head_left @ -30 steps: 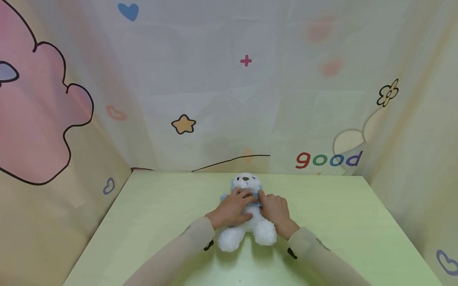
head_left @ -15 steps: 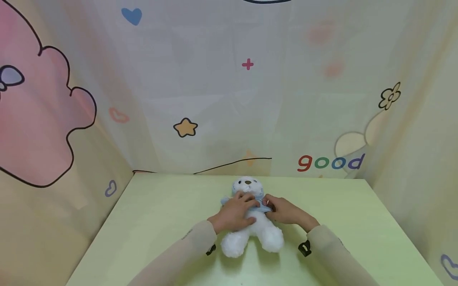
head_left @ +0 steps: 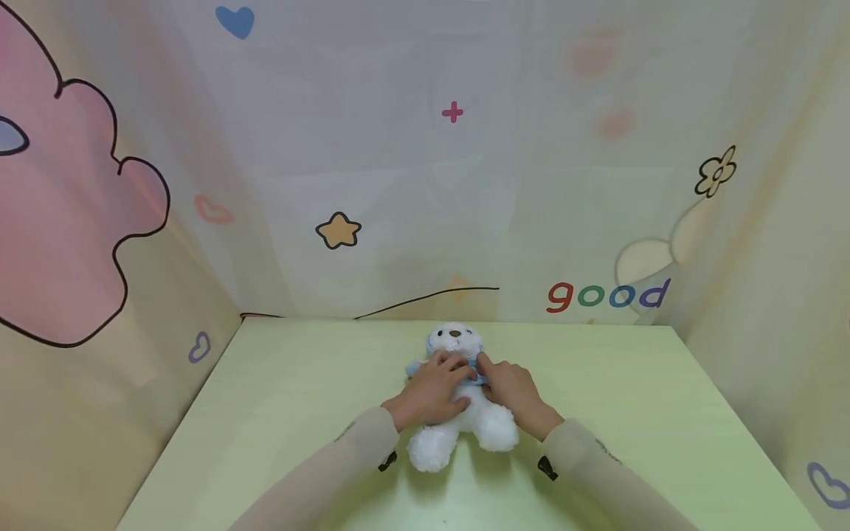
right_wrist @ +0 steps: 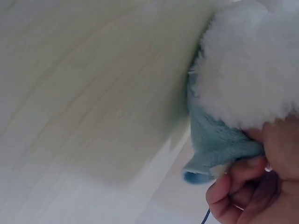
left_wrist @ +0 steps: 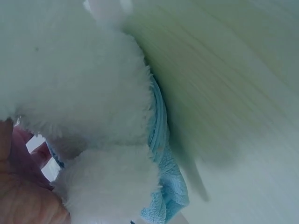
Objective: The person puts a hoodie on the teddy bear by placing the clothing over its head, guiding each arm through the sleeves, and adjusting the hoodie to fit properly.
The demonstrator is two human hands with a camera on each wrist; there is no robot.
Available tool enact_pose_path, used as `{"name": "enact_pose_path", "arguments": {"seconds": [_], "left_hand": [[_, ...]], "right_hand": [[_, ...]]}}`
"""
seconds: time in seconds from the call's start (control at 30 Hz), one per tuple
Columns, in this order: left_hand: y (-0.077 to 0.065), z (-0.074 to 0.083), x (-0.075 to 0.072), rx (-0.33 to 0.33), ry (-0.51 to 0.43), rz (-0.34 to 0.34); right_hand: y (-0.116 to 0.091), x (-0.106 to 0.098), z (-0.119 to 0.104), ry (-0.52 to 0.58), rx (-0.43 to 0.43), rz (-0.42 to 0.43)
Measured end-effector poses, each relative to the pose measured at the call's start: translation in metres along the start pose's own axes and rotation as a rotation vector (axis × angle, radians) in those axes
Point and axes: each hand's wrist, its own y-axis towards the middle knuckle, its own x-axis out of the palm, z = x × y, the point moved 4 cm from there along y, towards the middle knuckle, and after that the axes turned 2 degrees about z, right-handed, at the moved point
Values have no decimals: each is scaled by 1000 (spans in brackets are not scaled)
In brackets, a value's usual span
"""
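Note:
A white plush bear [head_left: 454, 338] in a light blue garment lies on its back, with its legs toward me. My left hand [head_left: 428, 397] rests across its chest, fingers spread over the blue cloth and thumb on the white belly. On the other side, my right hand [head_left: 514, 391] grips the edge of the garment [right_wrist: 217, 135] beside the bear's body. The right wrist view shows those fingers curled at the blue cloth, near its open end. In the left wrist view, white fur fills much of the frame and a blue sleeve [left_wrist: 170, 186] sticks out.
The pale green table [head_left: 299, 383] carries the bear near its back edge. Printed cloth walls [head_left: 398, 184] enclose the table at the back and both sides. A small black clip [head_left: 547, 467] hangs by the right cuff, and another black piece [head_left: 388, 462] by the left.
My right hand was drawn outward to the right with the blue cloth half a second ago, and is now back close against the bear's side. The left hand keeps its place on the chest.

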Motion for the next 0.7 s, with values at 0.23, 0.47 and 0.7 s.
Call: {"name": "enact_pose_path", "arguments": {"seconds": [0.23,0.47,0.7], "left_hand": [[-2,-1,2,-39,-19,-10],[-3,1,2,-38,-11,-2],[-2,2,4,-40,5,2]], "right_hand": [[1,-3,-3,-71,19,46],[-6,-3,2,-23,28,44],[-7,-4,0,-88,50,85]]}}
